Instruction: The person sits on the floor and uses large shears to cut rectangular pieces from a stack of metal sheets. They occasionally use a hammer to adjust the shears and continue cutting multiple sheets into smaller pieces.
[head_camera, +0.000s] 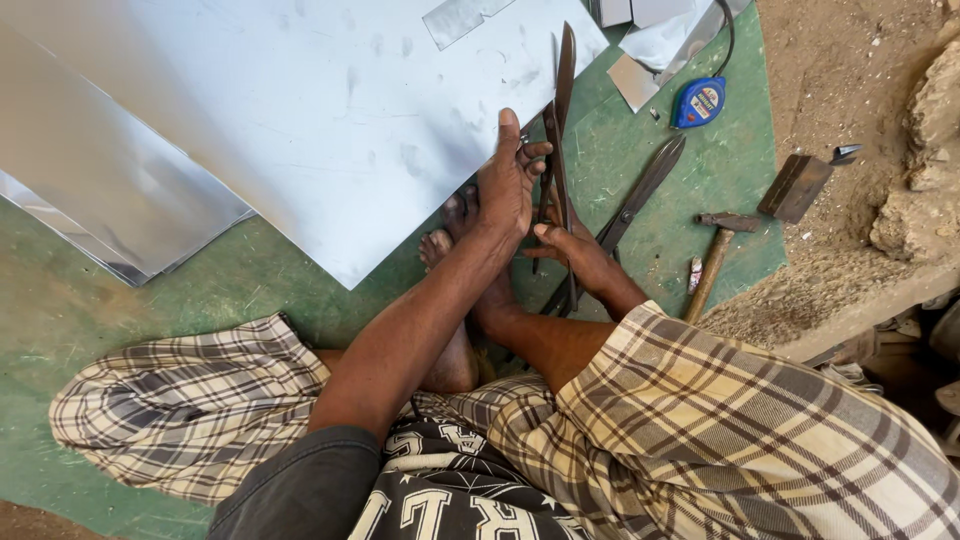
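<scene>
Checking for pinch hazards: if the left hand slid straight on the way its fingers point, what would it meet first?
The left hand points up-frame along the metal sheet edge; it would likely ride over the sheet beside the shears. Depth is unclear.

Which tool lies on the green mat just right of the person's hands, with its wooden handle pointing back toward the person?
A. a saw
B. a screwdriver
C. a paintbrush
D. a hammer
D. The hammer lies on the green mat, metal head away from the person and wooden handle angled back, to the right of the right hand that grips the large shears.
</scene>
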